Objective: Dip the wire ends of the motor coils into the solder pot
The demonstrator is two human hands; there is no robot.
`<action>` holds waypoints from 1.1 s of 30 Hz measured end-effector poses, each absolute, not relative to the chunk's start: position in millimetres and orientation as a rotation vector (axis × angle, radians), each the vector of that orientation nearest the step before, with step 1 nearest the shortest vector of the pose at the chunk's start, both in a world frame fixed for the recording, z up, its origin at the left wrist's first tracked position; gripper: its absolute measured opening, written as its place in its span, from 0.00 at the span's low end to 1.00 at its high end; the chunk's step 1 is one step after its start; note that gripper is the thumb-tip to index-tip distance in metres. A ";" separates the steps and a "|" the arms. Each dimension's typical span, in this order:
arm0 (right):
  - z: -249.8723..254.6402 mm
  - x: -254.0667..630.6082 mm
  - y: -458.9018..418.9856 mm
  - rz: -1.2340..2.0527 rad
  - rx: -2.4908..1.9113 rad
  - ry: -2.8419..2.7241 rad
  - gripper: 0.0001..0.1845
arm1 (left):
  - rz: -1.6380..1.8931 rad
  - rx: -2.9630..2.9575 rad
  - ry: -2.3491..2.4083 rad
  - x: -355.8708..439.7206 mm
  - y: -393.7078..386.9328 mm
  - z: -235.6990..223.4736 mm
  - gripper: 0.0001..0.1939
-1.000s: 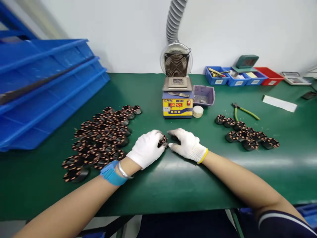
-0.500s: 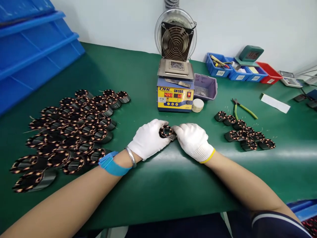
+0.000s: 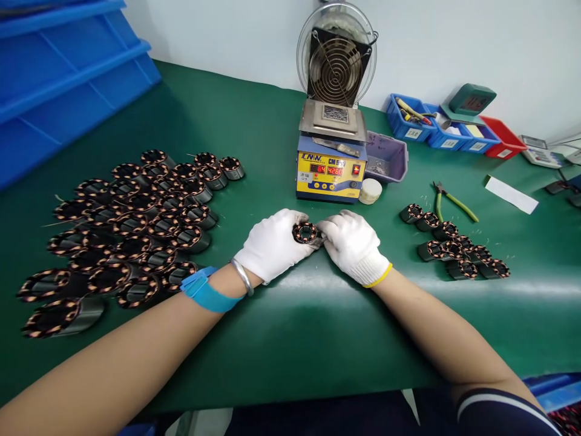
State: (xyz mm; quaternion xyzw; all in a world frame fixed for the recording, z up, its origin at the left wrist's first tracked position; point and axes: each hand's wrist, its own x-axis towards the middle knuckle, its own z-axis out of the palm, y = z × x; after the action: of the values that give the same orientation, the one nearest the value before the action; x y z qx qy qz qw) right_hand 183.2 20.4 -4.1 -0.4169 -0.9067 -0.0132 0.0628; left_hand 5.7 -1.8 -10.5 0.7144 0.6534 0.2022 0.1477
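Note:
A motor stator (image 3: 305,232), a black ring with copper windings, is upright in my left hand (image 3: 275,244), gloved in white and closed around its side. My right hand (image 3: 351,243), in a white glove with a yellow cuff edge, has its fingers pinched together at the stator's right side. Whatever lies between those fingertips is too small or hidden to make out. Both hands are above the green table (image 3: 290,345), in front of the yellow and blue solder pot (image 3: 330,175). Many like stators (image 3: 136,224) stand in a cluster to the left.
A smaller stator group (image 3: 458,245) stands at right, beside green-handled cutters (image 3: 454,203). Near the solder pot are a purple bin (image 3: 394,158), a round white tin (image 3: 370,191) and a fan (image 3: 338,69). Blue trays (image 3: 68,72) rise at left; small blue boxes (image 3: 411,124) line the back.
My right hand has come in from apart to pinch at the stator's side. The stator, held in my left hand, now shows its ring face upward. The camera view has moved closer.

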 end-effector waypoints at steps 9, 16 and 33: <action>-5.9 193.5 15.4 0.934 -1.486 -1.996 0.23 | 0.750 2.133 1.810 4.9 -6.1 -13.3 0.25; -16.8 166.6 1.5 1.160 -1.077 -1.744 0.27 | 1.127 2.164 1.625 9.3 -12.4 -21.7 0.27; -24.1 173.6 -2.2 1.025 -1.114 -1.598 0.28 | 1.269 1.322 1.291 -3.4 -20.2 -5.9 0.13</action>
State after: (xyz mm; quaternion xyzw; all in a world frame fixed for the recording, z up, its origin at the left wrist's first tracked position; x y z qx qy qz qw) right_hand 173.6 -2.2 -24.1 -0.4511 -0.6473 0.4151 0.4529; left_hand -3.4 -20.2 -5.9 0.5309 0.5186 0.5099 0.4350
